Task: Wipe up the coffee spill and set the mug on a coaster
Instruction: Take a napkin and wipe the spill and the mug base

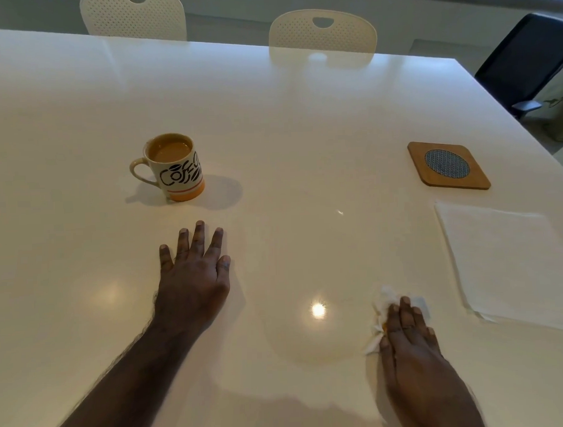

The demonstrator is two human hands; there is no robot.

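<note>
A cream mug (pixel 176 169) with black lettering and an orange base stands on the white table (pixel 302 116), full of milky coffee, handle to the left. My left hand (pixel 196 273) lies flat on the table just below the mug, fingers spread, holding nothing. My right hand (pixel 409 333) presses a crumpled white paper towel (pixel 381 315), stained orange-brown, onto the table at the lower right. A faint wet sheen (pixel 313 336) lies left of the towel. The square wooden coaster (pixel 447 165) with a round woven centre lies at the right, apart from the mug.
A stack of flat white paper napkins (pixel 511 262) lies below the coaster near the right edge. Two cream perforated chairs (pixel 323 31) stand behind the far edge, and a dark chair (pixel 527 61) stands at the right corner.
</note>
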